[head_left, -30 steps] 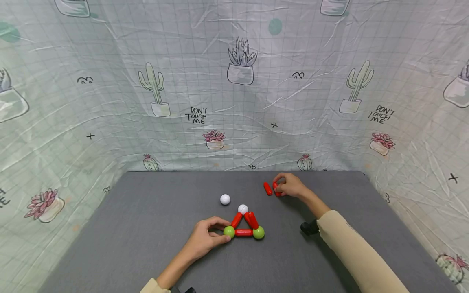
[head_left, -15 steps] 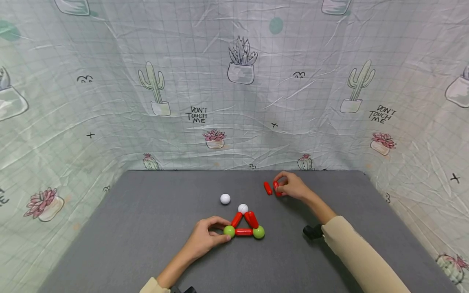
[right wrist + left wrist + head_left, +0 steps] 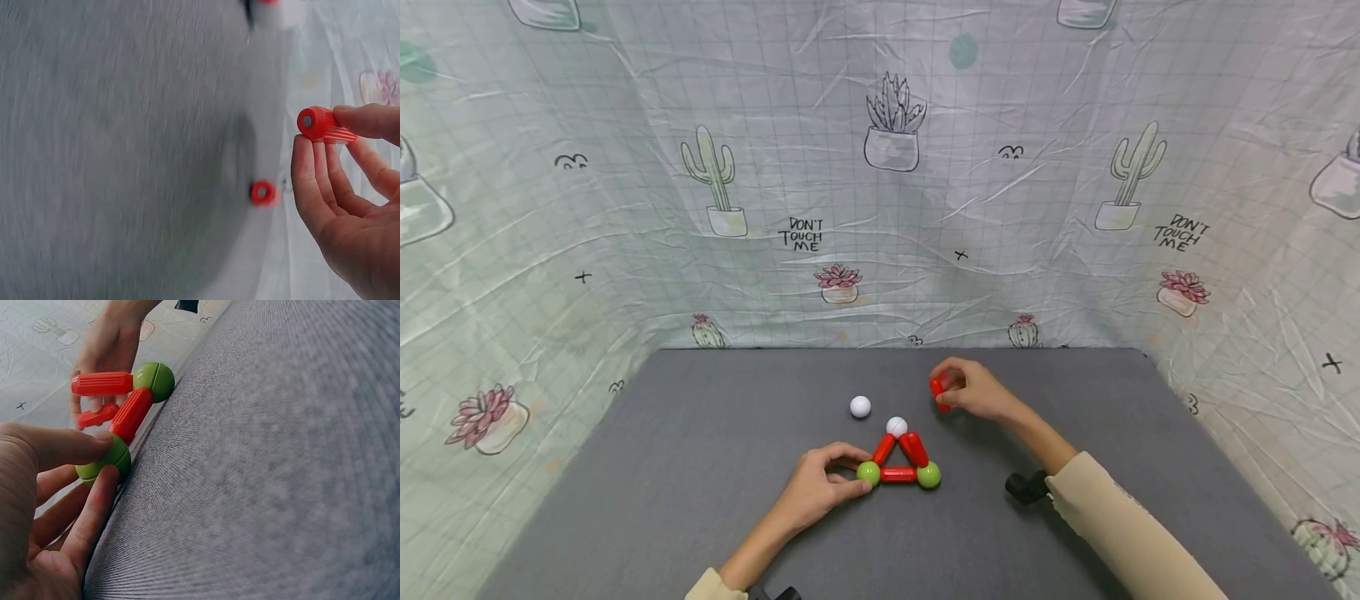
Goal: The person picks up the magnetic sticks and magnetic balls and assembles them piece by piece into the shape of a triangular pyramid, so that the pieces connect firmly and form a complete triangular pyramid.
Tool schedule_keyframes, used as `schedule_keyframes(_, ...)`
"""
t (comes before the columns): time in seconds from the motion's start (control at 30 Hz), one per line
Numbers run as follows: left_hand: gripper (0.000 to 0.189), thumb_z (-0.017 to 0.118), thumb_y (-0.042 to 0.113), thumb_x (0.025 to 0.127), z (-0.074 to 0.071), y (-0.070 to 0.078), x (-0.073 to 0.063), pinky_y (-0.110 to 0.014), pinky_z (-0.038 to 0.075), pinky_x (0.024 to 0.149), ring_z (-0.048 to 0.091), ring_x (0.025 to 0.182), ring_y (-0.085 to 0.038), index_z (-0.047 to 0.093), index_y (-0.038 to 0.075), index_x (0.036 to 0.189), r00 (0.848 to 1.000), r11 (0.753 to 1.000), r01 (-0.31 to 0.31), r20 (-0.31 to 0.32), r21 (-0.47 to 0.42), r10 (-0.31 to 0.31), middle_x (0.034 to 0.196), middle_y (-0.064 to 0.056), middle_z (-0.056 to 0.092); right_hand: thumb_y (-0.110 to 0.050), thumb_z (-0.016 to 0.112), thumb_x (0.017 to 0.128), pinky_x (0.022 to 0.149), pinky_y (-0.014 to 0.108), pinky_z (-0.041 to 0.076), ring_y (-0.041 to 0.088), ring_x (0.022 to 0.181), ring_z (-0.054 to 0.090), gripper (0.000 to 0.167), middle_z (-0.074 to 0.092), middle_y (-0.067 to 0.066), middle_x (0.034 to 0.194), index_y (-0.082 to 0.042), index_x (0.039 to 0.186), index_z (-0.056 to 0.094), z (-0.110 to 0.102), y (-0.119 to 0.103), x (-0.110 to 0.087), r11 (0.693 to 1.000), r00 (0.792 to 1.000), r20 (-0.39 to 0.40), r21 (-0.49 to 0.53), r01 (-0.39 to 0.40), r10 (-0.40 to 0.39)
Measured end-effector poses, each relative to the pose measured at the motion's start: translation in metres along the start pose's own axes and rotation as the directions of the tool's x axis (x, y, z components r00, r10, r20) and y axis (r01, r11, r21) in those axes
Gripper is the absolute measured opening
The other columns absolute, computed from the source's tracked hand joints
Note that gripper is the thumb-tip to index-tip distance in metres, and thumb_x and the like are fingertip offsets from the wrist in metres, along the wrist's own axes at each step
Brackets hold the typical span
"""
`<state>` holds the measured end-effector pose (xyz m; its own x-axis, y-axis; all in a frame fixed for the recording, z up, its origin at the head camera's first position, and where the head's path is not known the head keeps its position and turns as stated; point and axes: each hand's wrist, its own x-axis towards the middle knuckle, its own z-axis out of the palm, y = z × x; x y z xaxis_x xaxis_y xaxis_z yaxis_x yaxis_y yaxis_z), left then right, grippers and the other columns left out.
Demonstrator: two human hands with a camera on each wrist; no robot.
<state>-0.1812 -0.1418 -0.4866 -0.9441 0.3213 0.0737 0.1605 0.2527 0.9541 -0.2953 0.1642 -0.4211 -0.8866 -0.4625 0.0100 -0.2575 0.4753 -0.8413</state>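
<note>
My left hand point(image 3: 823, 483) pinches a green ball point(image 3: 103, 461) between thumb and fingers. It is the left corner of a flat triangle of red magnetic rods, with a second green ball point(image 3: 928, 474) at the right corner and a white ball point(image 3: 897, 427) at the far one. One red rod point(image 3: 103, 383) stands up from the right green ball. Farther back, my right hand point(image 3: 976, 390) holds a loose red rod point(image 3: 322, 124) by thumb and fingertips above the table, its metal-tipped end showing. Below it lies another red rod point(image 3: 264, 192), hidden in the head view.
A loose white ball point(image 3: 861, 407) lies on the grey table point(image 3: 737, 417), behind and left of the triangle. A printed cloth point(image 3: 775, 167) with cactus drawings hangs behind and at both sides.
My right hand has lifted one red rod and moved left with it, now overlapping where the other rod lay. The left hand and the triangle have stayed in place.
</note>
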Motion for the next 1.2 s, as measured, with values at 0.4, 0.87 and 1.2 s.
schedule_keyframes(0.4,0.037,0.088,0.012,0.08,0.0,0.0,0.0,-0.021,0.056,0.068,0.072,0.079,-0.01,0.075,0.008,0.115,1.0,1.0,0.001,-0.001,0.004,-0.001,0.108,-0.017,0.074,-0.001,0.072,0.089,0.081,0.031,0.054,0.02,0.092,0.065,0.033,0.071,0.016,0.106,0.002,0.121,0.067,0.032,-0.026,0.001,0.998,0.997,0.045,0.008,0.057,-0.057)
schedule_keyframes(0.87,0.037,0.088,0.012,0.081,0.001,0.001,0.0,-0.021,0.056,0.068,0.073,0.078,-0.01,0.075,0.007,0.115,1.0,1.0,0.005,-0.001,-0.006,-0.005,0.107,-0.017,0.074,0.007,0.073,0.087,0.083,0.026,0.058,0.023,0.092,0.068,0.026,0.071,0.018,0.103,-0.002,0.11,0.066,0.051,-0.033,-0.001,0.982,0.988,0.055,0.132,0.135,-0.144)
schedule_keyframes(1.2,0.037,0.088,0.013,0.081,0.0,0.0,0.0,-0.022,0.057,0.068,0.073,0.079,-0.011,0.075,0.008,0.116,1.0,1.0,0.009,0.006,-0.011,-0.009,0.108,-0.017,0.074,0.009,0.074,0.085,0.08,0.026,0.058,0.033,0.093,0.068,0.025,0.07,0.022,0.101,0.001,0.108,0.066,0.053,-0.031,-0.001,0.974,0.98,0.086,0.151,0.167,-0.181)
